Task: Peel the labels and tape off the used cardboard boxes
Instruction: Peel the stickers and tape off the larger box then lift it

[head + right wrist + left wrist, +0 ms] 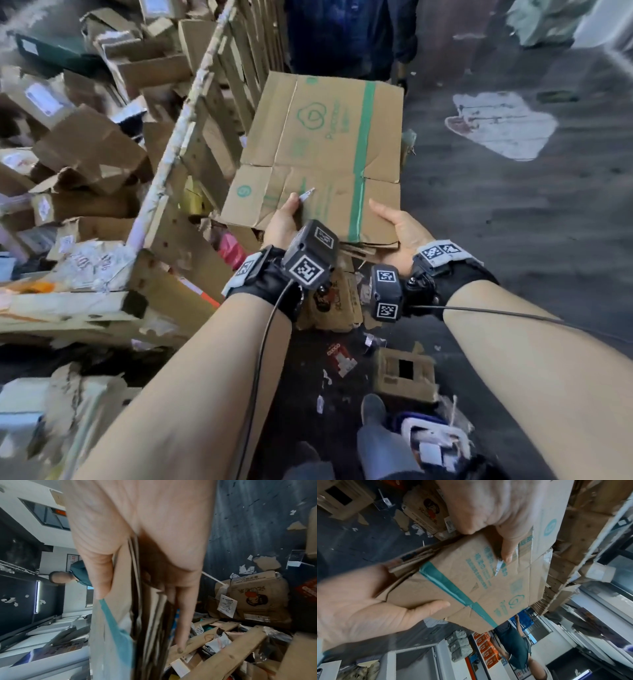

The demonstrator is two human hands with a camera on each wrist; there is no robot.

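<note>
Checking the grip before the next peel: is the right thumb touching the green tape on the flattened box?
Apart. In the head view the right hand thumb rests on bare cardboard right of the green tape.
</note>
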